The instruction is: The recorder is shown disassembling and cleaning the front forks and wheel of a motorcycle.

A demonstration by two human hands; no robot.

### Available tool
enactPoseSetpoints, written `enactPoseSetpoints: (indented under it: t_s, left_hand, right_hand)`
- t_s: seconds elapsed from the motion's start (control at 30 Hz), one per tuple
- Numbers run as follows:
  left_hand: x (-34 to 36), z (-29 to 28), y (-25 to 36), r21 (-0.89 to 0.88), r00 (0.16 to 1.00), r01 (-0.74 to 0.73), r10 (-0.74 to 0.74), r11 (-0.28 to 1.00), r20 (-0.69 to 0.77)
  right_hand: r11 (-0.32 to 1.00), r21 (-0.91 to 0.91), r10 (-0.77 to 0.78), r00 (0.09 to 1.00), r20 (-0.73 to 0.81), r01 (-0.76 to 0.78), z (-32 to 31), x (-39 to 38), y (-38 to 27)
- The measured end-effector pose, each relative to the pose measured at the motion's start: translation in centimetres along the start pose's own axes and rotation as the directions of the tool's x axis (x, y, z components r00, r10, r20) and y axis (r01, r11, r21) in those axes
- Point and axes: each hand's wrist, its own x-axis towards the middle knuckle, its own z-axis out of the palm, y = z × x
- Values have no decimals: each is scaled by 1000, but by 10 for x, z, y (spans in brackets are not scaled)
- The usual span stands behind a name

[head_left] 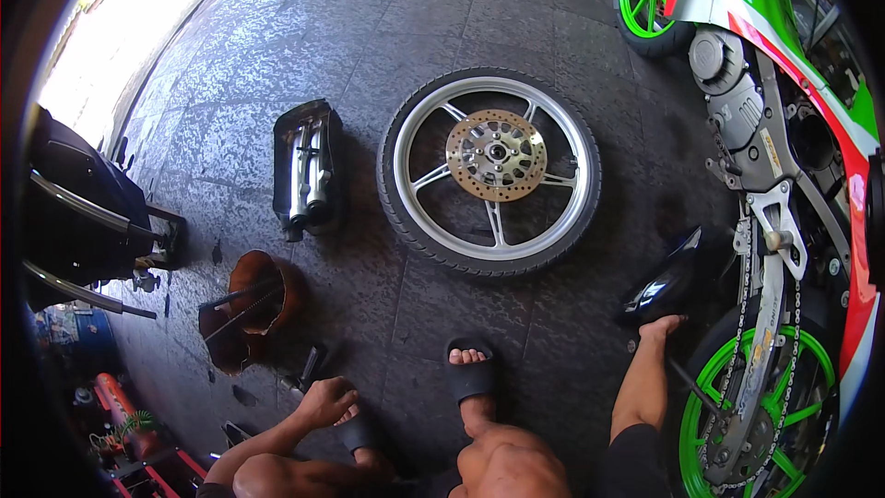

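My right hand (pixel 658 328) is closed at the lower end of a glossy black curved panel (pixel 656 288), which looks like a motorcycle fender, beside the green motorcycle. Over my left foot hangs my left hand (pixel 330 403), its fingers curled under; whatever they may hold is hidden. Just beyond it, a dark part with a black handle-like end (pixel 309 369) lies on the floor. Ahead of my feet a silver motorcycle wheel (pixel 498 244) lies flat, its drilled brake disc (pixel 458 172) facing up. Left of the wheel stands a black tray (pixel 281 166) containing silver fork tubes (pixel 309 161).
Along the right stands a green, red and white motorcycle (pixel 779 221) with an exposed chain and green wheels. A rusty brown container (pixel 241 278) with dark rods sits at the left. Farther left is a black motorcycle part with chrome rails (pixel 83 203). Red equipment (pixel 118 406) occupies the lower left.
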Motion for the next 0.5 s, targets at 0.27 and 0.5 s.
enactPoseSetpoints:
  t_s: [0.27,0.5]
  left_hand:
    - [2,-1,24,-141,999,47,-43,989,34]
    - [16,7,11,-119,999,-9,15,993,47]
  right_hand:
    - [902,-366,-318,926,-205,229,-25,43,-4]
    - [578,-138,-680,568,463,804,-18,-113,62]
